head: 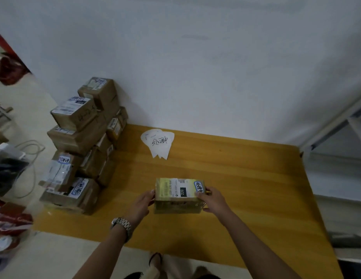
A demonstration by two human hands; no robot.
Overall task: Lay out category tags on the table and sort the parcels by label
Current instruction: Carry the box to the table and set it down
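A taped cardboard parcel (178, 195) with a white shipping label and a small handwritten sticker is near the middle of the yellow table (246, 178). My left hand (142, 204) grips its left side and my right hand (213, 199) grips its right side. Whether it rests on the table or is just above it I cannot tell. A white paper category tag (158, 142) with handwritten characters lies flat farther back, near the wall. A stack of several brown parcels (83, 146) stands at the table's left end.
A white wall rises right behind the table. Left of the table, on the floor, are cables (30, 168), dark gear and red bags (12, 222). A metal frame (334, 121) stands at the right. My feet show below the near edge.
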